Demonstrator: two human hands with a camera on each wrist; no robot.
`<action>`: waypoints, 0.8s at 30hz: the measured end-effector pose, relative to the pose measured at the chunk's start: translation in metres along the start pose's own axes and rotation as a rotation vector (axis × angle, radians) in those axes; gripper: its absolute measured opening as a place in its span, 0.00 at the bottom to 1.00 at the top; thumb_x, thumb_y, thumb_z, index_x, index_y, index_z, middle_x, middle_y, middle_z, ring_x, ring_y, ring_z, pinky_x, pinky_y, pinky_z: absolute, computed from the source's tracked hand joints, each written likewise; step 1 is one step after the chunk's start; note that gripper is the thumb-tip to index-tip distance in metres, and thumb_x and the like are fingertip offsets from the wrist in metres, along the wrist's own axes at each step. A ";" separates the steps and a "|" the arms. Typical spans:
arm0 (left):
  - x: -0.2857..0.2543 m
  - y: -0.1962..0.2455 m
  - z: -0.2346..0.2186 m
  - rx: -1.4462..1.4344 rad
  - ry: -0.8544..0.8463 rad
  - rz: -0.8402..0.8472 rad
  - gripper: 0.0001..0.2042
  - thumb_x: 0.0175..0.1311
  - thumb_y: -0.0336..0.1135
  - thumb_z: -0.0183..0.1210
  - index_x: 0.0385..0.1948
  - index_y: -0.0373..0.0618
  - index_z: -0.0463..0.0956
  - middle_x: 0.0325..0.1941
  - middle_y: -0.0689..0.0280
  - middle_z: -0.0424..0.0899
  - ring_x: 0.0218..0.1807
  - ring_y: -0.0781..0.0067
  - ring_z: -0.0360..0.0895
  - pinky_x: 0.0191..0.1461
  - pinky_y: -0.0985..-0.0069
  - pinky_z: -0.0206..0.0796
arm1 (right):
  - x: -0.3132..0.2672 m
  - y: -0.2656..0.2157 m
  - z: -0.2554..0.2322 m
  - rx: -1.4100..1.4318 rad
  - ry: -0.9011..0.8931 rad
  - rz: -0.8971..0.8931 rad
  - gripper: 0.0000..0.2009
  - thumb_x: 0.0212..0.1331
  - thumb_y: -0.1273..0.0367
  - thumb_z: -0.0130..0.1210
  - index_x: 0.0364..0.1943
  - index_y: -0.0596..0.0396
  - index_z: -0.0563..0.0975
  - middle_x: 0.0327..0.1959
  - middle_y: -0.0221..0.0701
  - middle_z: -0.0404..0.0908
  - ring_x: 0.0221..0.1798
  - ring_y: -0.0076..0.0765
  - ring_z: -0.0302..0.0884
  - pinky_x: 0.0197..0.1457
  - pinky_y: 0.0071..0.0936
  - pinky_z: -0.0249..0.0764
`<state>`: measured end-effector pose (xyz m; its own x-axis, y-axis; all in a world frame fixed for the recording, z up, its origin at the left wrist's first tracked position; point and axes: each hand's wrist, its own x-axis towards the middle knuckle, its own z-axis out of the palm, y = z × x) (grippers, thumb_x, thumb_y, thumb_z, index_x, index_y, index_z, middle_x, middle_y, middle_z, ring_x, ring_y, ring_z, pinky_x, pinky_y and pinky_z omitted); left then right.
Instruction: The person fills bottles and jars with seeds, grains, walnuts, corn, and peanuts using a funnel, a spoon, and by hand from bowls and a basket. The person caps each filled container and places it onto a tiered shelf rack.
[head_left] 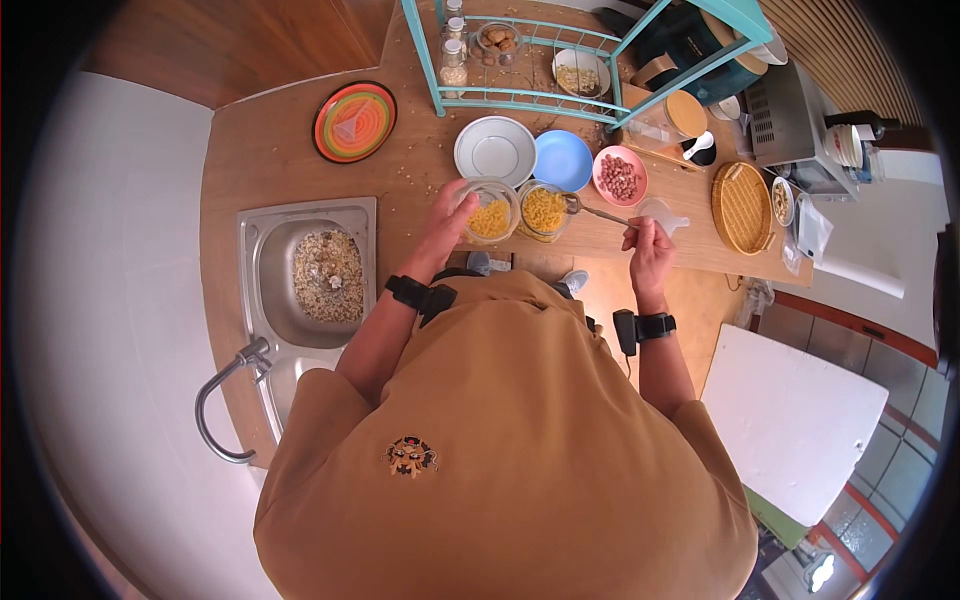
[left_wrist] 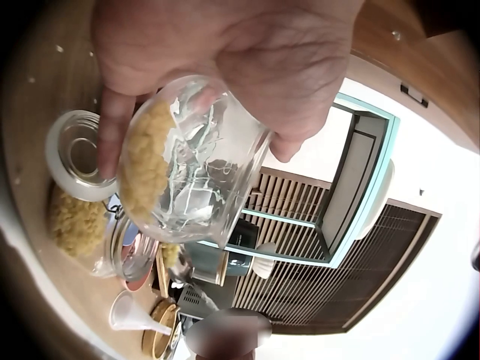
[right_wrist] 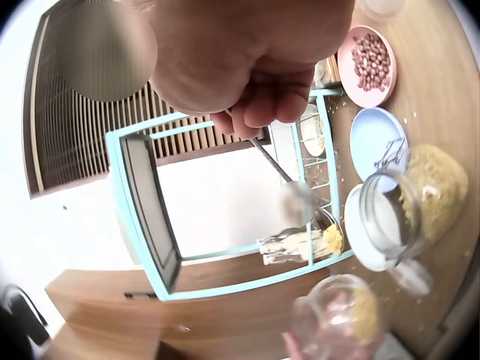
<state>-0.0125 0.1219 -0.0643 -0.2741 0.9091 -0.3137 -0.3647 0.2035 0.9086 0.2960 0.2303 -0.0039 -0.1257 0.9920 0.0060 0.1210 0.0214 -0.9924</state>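
Observation:
My left hand (head_left: 445, 228) (left_wrist: 225, 45) grips a clear glass container (head_left: 490, 224) (left_wrist: 187, 161) partly filled with yellow pasta-like pieces. Close on its right stands a wide glass jar (head_left: 543, 212) (right_wrist: 436, 191) holding more of these pieces, its hinged lid (left_wrist: 77, 156) tipped back. A long-handled metal spoon (head_left: 602, 214) (right_wrist: 271, 163) is held by its handle in my right hand (head_left: 650, 255) (right_wrist: 255, 64). The spoon's head is near the jar's right rim in the head view; some yellow pieces (right_wrist: 332, 238) show in it in the right wrist view.
Behind the jars are a white bowl (head_left: 495, 152), a blue plate (head_left: 563, 160) and a pink bowl of reddish nuts (head_left: 620, 176). A funnel (head_left: 664, 216) lies to the right, near a woven basket (head_left: 743, 208). A turquoise rack (head_left: 530, 98) stands behind; the sink (head_left: 262, 290) is left.

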 end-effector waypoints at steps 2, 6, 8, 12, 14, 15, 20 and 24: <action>-0.001 0.004 0.001 -0.006 -0.004 -0.007 0.27 0.67 0.47 0.56 0.61 0.37 0.62 0.57 0.56 0.73 0.58 0.68 0.70 0.60 0.71 0.63 | -0.004 -0.007 0.004 -0.187 -0.046 -0.106 0.15 0.70 0.64 0.48 0.33 0.62 0.79 0.20 0.29 0.76 0.21 0.25 0.72 0.25 0.21 0.68; -0.002 0.007 0.002 0.041 -0.007 -0.019 0.25 0.69 0.44 0.53 0.61 0.38 0.61 0.57 0.58 0.72 0.58 0.70 0.70 0.59 0.73 0.64 | -0.007 -0.025 0.008 -0.397 -0.162 -0.347 0.13 0.68 0.67 0.49 0.31 0.62 0.79 0.21 0.31 0.77 0.21 0.25 0.72 0.25 0.23 0.68; -0.002 0.008 0.002 0.053 -0.016 -0.009 0.23 0.71 0.42 0.51 0.62 0.39 0.61 0.56 0.60 0.71 0.57 0.71 0.70 0.59 0.74 0.66 | -0.010 -0.035 0.008 -0.365 -0.096 -0.390 0.13 0.68 0.68 0.48 0.30 0.62 0.78 0.20 0.31 0.76 0.21 0.25 0.72 0.25 0.23 0.67; -0.007 0.014 0.004 0.046 -0.035 0.014 0.27 0.67 0.42 0.57 0.61 0.37 0.61 0.60 0.57 0.71 0.60 0.68 0.69 0.62 0.71 0.63 | -0.015 -0.065 0.014 -0.100 -0.014 -0.352 0.13 0.68 0.69 0.47 0.29 0.63 0.77 0.21 0.32 0.76 0.21 0.25 0.72 0.25 0.22 0.67; -0.008 0.017 0.007 0.040 -0.060 0.021 0.27 0.66 0.42 0.58 0.61 0.37 0.61 0.60 0.57 0.70 0.60 0.67 0.69 0.62 0.71 0.62 | -0.018 -0.087 0.026 -0.114 -0.194 -0.450 0.12 0.69 0.71 0.47 0.29 0.63 0.76 0.22 0.32 0.76 0.22 0.24 0.72 0.25 0.20 0.67; -0.008 0.017 0.009 0.120 -0.062 0.063 0.27 0.66 0.42 0.58 0.62 0.38 0.61 0.61 0.56 0.70 0.61 0.67 0.69 0.63 0.70 0.62 | -0.018 -0.094 0.031 -0.184 -0.306 -0.533 0.08 0.65 0.72 0.52 0.29 0.62 0.76 0.24 0.33 0.77 0.22 0.28 0.73 0.25 0.24 0.69; -0.007 0.010 0.011 0.269 -0.091 0.150 0.29 0.64 0.42 0.59 0.63 0.40 0.59 0.61 0.55 0.69 0.61 0.65 0.69 0.63 0.69 0.62 | -0.012 -0.113 0.067 -0.498 -0.609 -0.830 0.04 0.56 0.74 0.60 0.29 0.59 0.77 0.27 0.36 0.79 0.24 0.37 0.75 0.27 0.31 0.73; -0.010 0.015 0.014 0.250 -0.108 0.211 0.30 0.64 0.43 0.59 0.63 0.41 0.59 0.60 0.54 0.70 0.60 0.64 0.70 0.62 0.68 0.62 | -0.014 -0.103 0.072 -0.559 -0.649 -0.768 0.05 0.56 0.72 0.60 0.30 0.59 0.78 0.26 0.38 0.78 0.24 0.40 0.76 0.26 0.30 0.73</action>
<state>-0.0025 0.1206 -0.0437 -0.2191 0.9713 -0.0926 -0.0766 0.0774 0.9940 0.2142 0.2056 0.0891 -0.8192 0.4463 0.3603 0.1923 0.8055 -0.5605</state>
